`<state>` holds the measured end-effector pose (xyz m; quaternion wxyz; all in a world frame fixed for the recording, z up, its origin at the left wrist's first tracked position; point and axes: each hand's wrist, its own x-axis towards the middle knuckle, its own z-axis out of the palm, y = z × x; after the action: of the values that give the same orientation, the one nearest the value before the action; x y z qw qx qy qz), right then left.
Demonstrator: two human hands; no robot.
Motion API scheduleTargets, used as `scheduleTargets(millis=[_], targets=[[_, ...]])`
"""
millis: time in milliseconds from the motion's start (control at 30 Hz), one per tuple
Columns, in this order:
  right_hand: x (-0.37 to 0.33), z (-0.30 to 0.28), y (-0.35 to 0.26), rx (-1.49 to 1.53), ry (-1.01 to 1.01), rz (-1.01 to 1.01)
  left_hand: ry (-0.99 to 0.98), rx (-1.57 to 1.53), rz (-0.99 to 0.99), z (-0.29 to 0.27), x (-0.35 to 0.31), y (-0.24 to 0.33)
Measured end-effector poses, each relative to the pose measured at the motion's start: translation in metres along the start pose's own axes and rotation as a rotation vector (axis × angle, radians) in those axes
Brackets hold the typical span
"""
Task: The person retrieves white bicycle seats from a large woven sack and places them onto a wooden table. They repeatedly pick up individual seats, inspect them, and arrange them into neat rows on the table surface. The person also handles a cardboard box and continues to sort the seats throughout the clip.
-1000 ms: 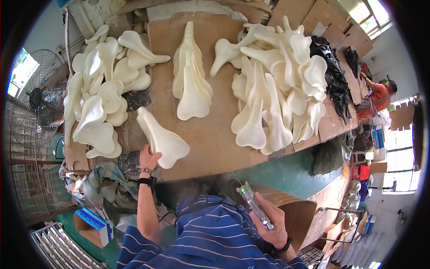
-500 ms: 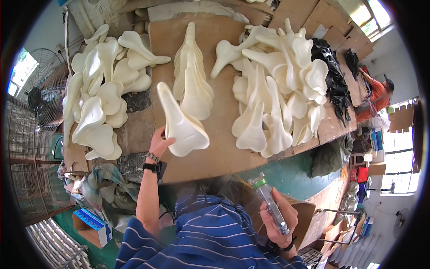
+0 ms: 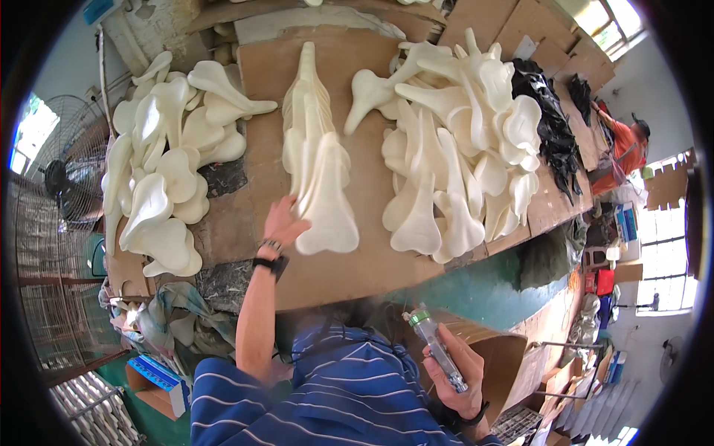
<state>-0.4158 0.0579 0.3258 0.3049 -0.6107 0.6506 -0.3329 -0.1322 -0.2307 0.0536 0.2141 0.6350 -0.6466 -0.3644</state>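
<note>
In the middle of the table, a row of overlapping cream bicycle-saddle pads point(image 3: 309, 100) lies with the narrow noses pointing away from me. The nearest saddle pad point(image 3: 329, 215) rests on the row, its broad end toward me. My left hand point(image 3: 282, 225) is at this pad's left edge, thumb and fingers apart, touching it without a visible grip. Above the floor at the lower right, my right hand point(image 3: 462, 372) is wrapped round a slim grey cylindrical tool point(image 3: 437, 348) with a green collar, tilted up to the left.
Loose saddle pads are heaped at left point(image 3: 160, 175) and right point(image 3: 465, 149) on the cardboard-covered table point(image 3: 372, 271). Black sheeting point(image 3: 550, 123) lies beyond the right heap. A fan point(image 3: 63, 178) stands at left. A person in orange point(image 3: 628, 149) is at the far right.
The saddle pad my left hand held up has been laid on the near end of the row, slightly to the right. My left hand has loosened. My right hand with the tool has shifted slightly left.
</note>
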Motion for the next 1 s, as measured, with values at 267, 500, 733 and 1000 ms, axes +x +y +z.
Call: scheduleTargets(millis=[267,500,733,1000], targets=[[0.027,0.008,-0.004,-0.044,-0.018,-0.069,0.086,-0.271,-0.391,-0.043,-0.083,-0.113],[0.039,0.003,-0.013,-0.118,0.124,-0.173,0.03,-0.308,-0.213,-0.045,-0.071,-0.075],[0.034,0.015,-0.01,0.015,0.123,-0.076,0.114,0.111,0.323,0.006,0.052,-0.018],[0.029,0.038,-0.017,0.068,0.1,0.109,-0.079,0.339,0.166,0.029,0.091,0.041]])
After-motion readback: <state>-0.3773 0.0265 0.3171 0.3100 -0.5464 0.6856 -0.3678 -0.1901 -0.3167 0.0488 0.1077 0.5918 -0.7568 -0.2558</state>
